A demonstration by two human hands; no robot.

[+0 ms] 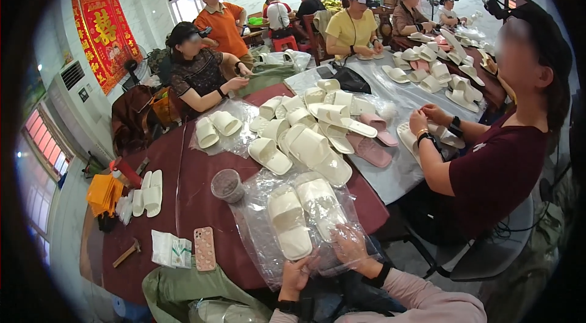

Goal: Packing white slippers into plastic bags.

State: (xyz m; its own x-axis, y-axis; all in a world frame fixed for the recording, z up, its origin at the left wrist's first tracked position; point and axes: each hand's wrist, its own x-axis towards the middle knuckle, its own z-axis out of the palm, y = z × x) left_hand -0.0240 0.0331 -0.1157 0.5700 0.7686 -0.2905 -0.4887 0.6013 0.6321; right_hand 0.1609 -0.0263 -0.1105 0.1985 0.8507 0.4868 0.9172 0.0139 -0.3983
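A pair of cream slippers (289, 220) lies side by side on a clear plastic bag (256, 225) at the table's near edge, with plastic film over part of them. At the heel of the left slipper, my left hand (296, 275) is closed on the near edge of the bag. My right hand (353, 251) grips the bag near the right slipper's heel, its fingers partly veiled by the film. Just beyond the bag, a heap of loose cream slippers (299, 118) spreads out, with pink slippers (370, 150) at its right side.
A round clear tub (227, 186) stands left of the bag. Farther left lie a phone (205, 248), a hammer (127, 253), white slippers (148, 193) and orange packets (104, 193). A co-worker in maroon (488, 170) sits close on my right; other people work around the table.
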